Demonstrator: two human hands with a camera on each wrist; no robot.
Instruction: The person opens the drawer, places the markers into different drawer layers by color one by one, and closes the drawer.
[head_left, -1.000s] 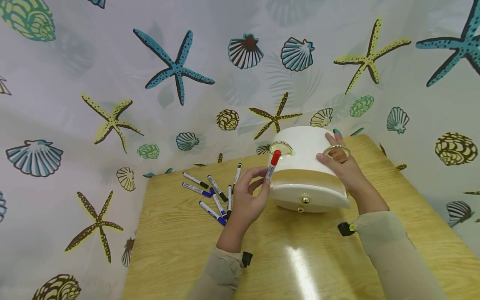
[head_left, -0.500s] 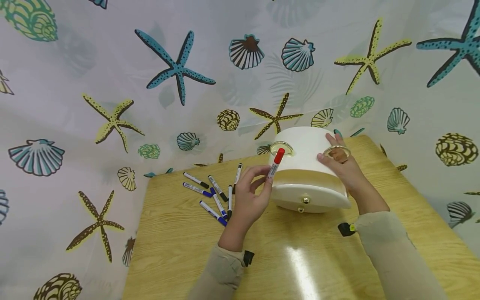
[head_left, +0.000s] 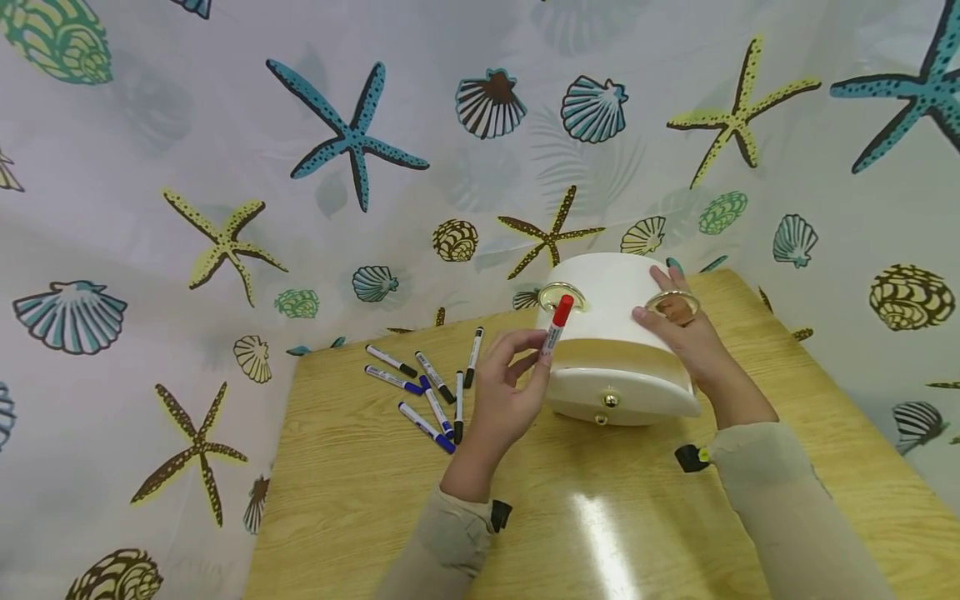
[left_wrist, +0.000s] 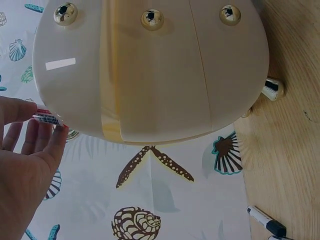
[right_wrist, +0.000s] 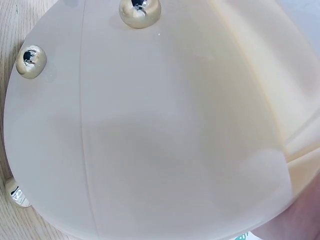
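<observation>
A white rounded box [head_left: 606, 275] with gold ring handles and gold knobs [left_wrist: 152, 19] stands on the wooden table. My left hand [head_left: 510, 392] pinches a whiteboard marker [head_left: 555, 329] with a red cap, held tilted at the box's left side. In the left wrist view the marker [left_wrist: 46, 118] shows between thumb and fingers beside the box's edge. My right hand [head_left: 690, 333] grips the box's right side by the right ring handle [head_left: 675, 297], thumb on the white surface. A yellowish gap [head_left: 615, 352] runs between the box's upper shell and its front.
Several markers with black or blue caps, among them a blue one [head_left: 426, 427], lie loosely on the table [head_left: 337, 517] left of the box. A curtain [head_left: 420, 108] printed with starfish and shells hangs behind and beside the table.
My left hand has shifted slightly right with the marker, so its red cap now overlaps the left ring handle. My right hand and the box have stayed put.
</observation>
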